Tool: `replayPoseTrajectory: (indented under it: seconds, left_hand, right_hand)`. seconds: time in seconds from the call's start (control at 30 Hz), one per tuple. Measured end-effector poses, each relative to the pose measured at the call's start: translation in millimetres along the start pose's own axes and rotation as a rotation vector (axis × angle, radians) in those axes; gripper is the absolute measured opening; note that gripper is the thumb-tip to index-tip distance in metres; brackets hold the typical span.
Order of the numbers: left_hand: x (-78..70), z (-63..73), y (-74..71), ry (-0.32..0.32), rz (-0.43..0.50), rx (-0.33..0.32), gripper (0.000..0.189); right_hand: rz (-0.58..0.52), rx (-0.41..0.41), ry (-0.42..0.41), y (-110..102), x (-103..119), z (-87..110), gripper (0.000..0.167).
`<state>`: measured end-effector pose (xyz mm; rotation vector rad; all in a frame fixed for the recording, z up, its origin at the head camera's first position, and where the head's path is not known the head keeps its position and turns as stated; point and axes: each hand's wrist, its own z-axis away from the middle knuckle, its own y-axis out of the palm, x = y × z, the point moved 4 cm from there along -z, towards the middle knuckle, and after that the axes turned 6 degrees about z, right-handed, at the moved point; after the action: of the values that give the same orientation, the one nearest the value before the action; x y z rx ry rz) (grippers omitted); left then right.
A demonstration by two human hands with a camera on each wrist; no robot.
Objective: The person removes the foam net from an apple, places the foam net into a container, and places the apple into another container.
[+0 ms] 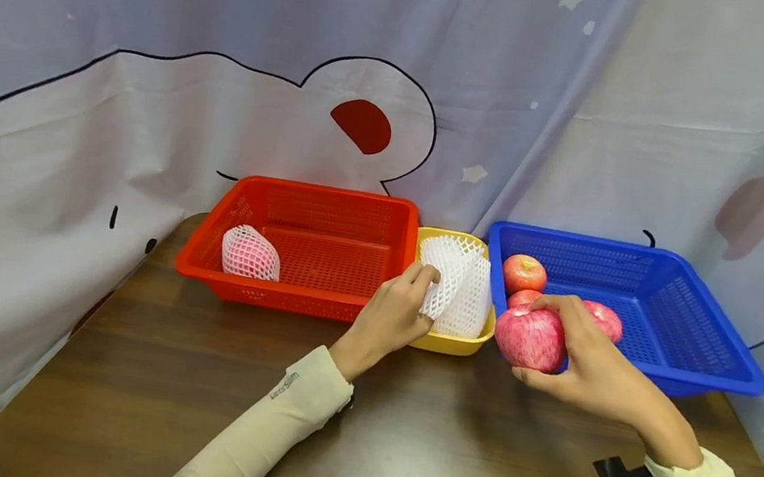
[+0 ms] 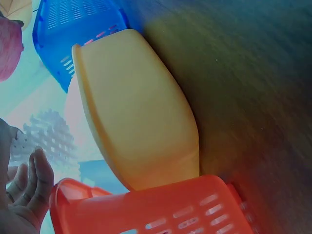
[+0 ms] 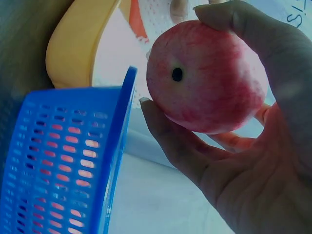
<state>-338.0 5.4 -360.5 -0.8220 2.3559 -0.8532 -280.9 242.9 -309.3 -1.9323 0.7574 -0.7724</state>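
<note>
Curtain (image 1: 254, 0): pale lilac and white, drawn with black outlines and a red patch, hanging behind everything.
Table (image 1: 425, 456): dark brown wood grain, with the three containers in a row near its far side.
Blue basket (image 1: 701, 316): slotted plastic, at the right end of the row, holding apples toward its left side.
Red basket (image 1: 285, 298): also slotted, at the left end, with one wrapped fruit in its near left corner.
Yellow container (image 1: 443, 346): smooth-walled, set between the two baskets, with white netting inside.
Right hand (image 1: 588, 361): thumb and fingers curved round the held apple, gripping it from the side.
Left hand (image 1: 390, 311): over the near side of the yellow container, fingers pinching the upper net; the exact fingertip contact is partly hidden.
Upper net (image 1: 448, 262): white mesh, slanting from the left hand across the lower net (image 1: 467, 312) in the container.
Held apple (image 1: 527, 339): red-pink and streaked, raised by the blue basket's near left corner; a dark hole shows in one end.
Wrapped fruit (image 1: 251, 254): pink, sheathed in white mesh.
Loose apples (image 1: 524, 274): reddish, three visible in the blue basket, one partly behind the held apple.
</note>
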Motion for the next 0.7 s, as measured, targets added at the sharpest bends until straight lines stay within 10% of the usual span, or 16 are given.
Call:
replayPoseTrajectory:
  seconds: [0.7]
  left_hand:
    - [-2.8,-17.1,34.1,-0.029,-0.355,0.13,0.028]
  right_hand:
    - [0.008,0.05,0.156,-22,-54,-41.0,0.077]
